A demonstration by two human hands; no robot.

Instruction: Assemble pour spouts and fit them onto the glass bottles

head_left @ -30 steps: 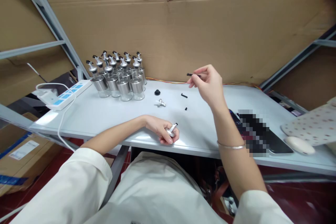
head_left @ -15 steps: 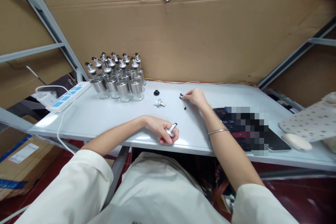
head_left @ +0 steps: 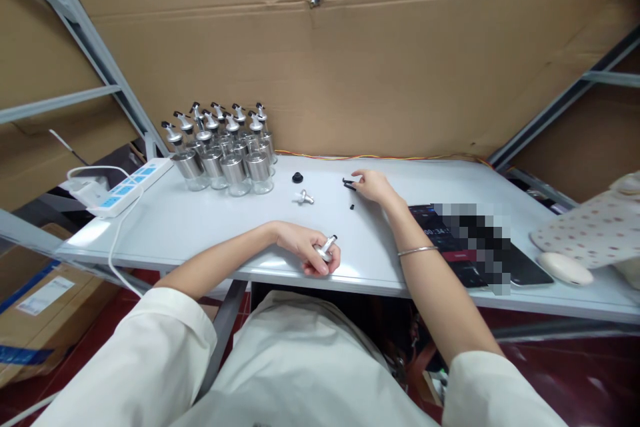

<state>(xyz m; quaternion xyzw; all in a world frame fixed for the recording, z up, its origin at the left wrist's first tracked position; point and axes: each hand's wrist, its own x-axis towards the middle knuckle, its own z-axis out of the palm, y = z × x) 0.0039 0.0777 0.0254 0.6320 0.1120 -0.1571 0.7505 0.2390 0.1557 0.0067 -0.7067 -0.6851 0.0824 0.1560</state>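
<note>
My left hand (head_left: 316,255) rests at the front edge of the table, its fingers wrapped around a metal pourer spout (head_left: 327,248) with a small black tip. Farther back, my right hand (head_left: 369,185) reaches over the tabletop beside small black flip caps (head_left: 349,183). Its thumb and forefinger are apart at the caps; whether they touch one is too small to tell. A tiny black piece (head_left: 352,207) lies just nearer to me. To the left are another metal pourer spout (head_left: 304,197), lying on its side, and a black stopper (head_left: 297,177).
Several glass bottles with metal sleeves and pourers (head_left: 234,170) stand grouped at the back left. A power strip (head_left: 133,187) with a white cable lies on the left. On the right are a tablet (head_left: 525,267), a white oval object (head_left: 565,269) and a dotted pouch (head_left: 590,220).
My right thumb and forefinger have spread from a pinch at the black caps, and the hand has shifted slightly right. My left hand keeps its hold on the spout.
</note>
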